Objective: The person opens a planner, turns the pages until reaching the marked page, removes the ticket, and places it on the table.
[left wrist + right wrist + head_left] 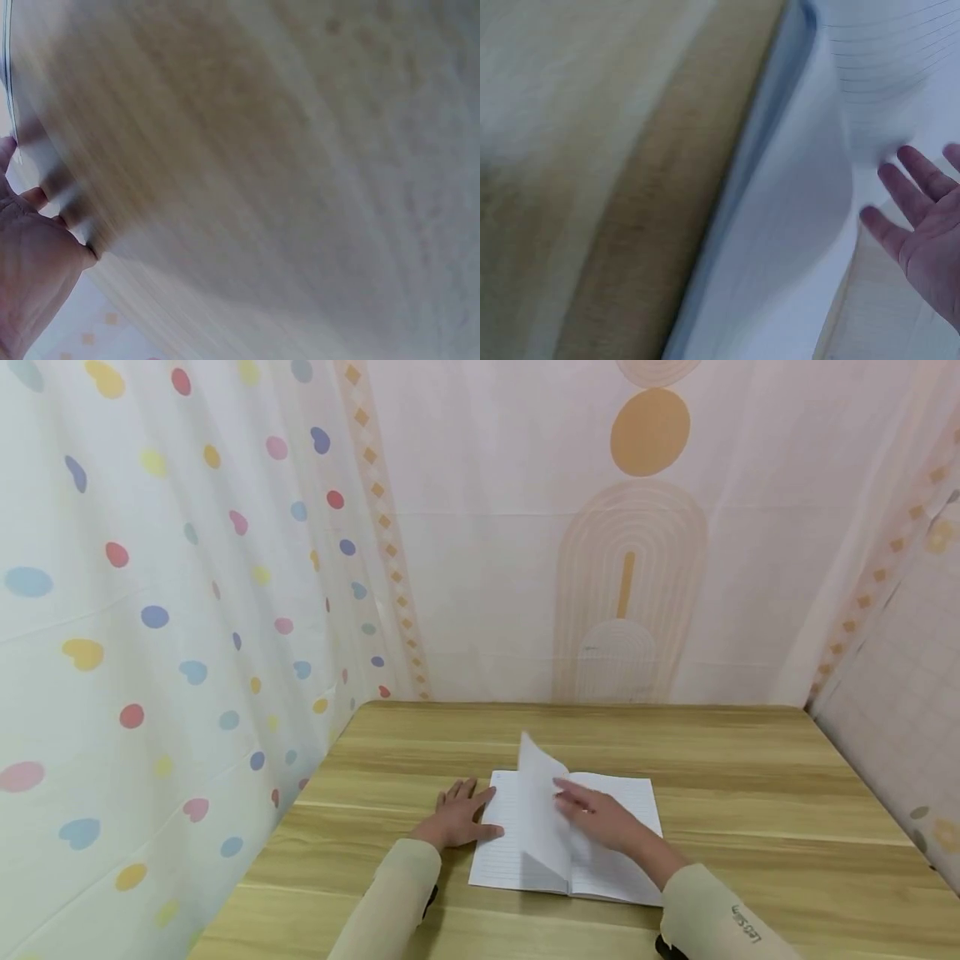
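An open notebook (615, 860) with lined white pages lies on the wooden table. One page (542, 818) stands raised near the spine and curves over toward the left half. My right hand (600, 818) is beside that page on its right, its fingers extended against the sheet; in the right wrist view the fingers (900, 187) are spread and the palm shows. My left hand (459, 820) rests at the notebook's left edge, thumb and fingertips on the margin. The left wrist view shows this hand (37, 255) with its fingertips down at the edge.
The table (750, 793) has wood grain and extends around the notebook on all sides. A dotted curtain (187, 610) hangs along the left, and a patterned curtain (480, 568) hangs behind the table's far edge.
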`<state>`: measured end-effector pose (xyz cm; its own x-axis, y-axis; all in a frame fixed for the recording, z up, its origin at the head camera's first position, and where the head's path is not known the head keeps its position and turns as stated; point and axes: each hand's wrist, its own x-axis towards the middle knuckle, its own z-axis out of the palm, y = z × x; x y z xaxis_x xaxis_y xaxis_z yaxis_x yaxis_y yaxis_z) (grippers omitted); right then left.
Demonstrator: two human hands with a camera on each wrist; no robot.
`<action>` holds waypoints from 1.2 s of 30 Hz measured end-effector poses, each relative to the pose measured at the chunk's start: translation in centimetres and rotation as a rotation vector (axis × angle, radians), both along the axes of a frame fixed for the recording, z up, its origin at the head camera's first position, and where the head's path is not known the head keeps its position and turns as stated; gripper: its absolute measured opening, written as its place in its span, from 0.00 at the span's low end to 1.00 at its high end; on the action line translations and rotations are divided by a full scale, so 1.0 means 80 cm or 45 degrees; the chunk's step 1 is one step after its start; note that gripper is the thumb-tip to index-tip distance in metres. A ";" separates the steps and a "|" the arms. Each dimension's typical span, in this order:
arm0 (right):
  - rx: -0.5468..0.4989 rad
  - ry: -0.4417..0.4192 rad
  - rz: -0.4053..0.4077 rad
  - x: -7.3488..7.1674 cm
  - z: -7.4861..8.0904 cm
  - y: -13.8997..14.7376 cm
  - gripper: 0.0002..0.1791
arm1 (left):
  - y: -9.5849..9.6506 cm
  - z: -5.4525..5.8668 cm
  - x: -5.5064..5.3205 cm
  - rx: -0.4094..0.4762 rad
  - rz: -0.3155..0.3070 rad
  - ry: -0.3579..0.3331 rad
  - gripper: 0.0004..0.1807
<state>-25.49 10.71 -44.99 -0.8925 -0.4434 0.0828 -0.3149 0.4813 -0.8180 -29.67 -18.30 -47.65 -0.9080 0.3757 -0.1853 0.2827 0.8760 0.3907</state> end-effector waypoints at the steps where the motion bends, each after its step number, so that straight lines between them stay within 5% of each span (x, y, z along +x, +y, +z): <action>1: 0.103 0.056 0.030 0.002 -0.003 -0.003 0.30 | 0.000 0.000 0.000 0.000 0.000 0.008 0.41; 5: 0.460 0.297 0.171 0.010 -0.017 -0.010 0.29 | 0.000 -0.001 0.000 0.005 -0.007 0.037 0.38; 9: 0.664 0.374 0.203 0.016 -0.024 -0.016 0.30 | -0.002 -0.003 0.000 0.015 -0.010 0.040 0.31; 14: 0.691 0.340 0.211 0.022 -0.025 -0.020 0.32 | -0.003 -0.002 -0.001 0.089 0.021 0.045 0.29; 22: 0.615 0.341 0.192 0.019 -0.026 -0.010 0.32 | 0.002 -0.003 0.002 0.012 0.026 0.015 0.48; 30: 0.677 0.311 -0.114 -0.004 -0.044 0.059 0.33 | 0.002 -0.003 0.002 0.013 0.013 0.003 0.45; 36: 0.743 0.152 -0.349 -0.020 -0.052 0.108 0.47 | 0.002 -0.003 0.003 0.009 0.015 0.003 0.45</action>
